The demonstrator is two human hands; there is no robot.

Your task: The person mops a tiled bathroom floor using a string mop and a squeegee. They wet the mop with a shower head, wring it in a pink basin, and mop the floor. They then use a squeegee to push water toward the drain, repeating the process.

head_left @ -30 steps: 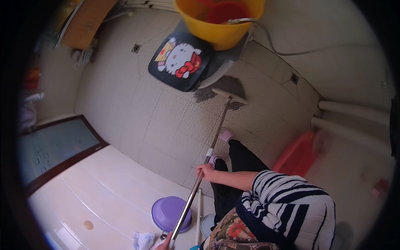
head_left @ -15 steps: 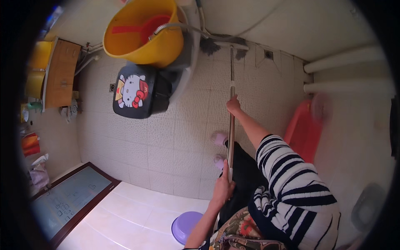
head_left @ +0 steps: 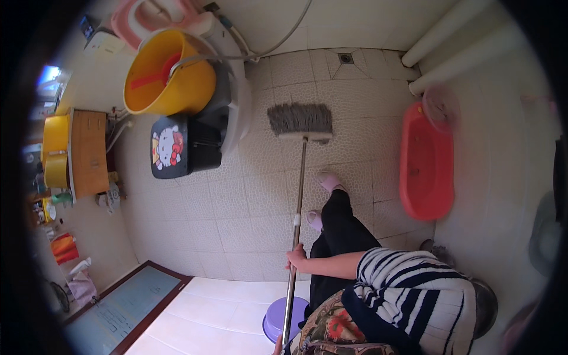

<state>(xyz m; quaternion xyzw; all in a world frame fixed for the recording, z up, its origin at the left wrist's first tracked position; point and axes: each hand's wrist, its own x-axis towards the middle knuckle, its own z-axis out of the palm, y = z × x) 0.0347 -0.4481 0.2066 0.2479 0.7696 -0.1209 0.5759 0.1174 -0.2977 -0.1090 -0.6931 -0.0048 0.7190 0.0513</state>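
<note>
A long-handled mop [head_left: 300,183] slants down the middle of the view. Its grey, fringed head [head_left: 300,120] lies on the tiled floor with the fringe pointing away from me. My right hand [head_left: 297,257] is closed around the metal pole, below its pale joint. At the lower edge, only a sliver of my left hand [head_left: 278,344] shows, against the pole's near end; most of it is cut off by the frame. My feet in pink slippers [head_left: 330,181] stand close to the right of the pole.
A black step stool [head_left: 204,148] and a yellow bucket [head_left: 201,83] with something red inside stand left. A red tub [head_left: 427,171] leans by the right wall near white pipes [head_left: 455,59]. A floor drain [head_left: 345,58] lies ahead; a purple basin [head_left: 281,316] is near.
The mop head has come back from the far wall toward me, its fringe spreading on the floor. Both hands have drawn nearer to my body, the left almost out of view. My view has shifted.
</note>
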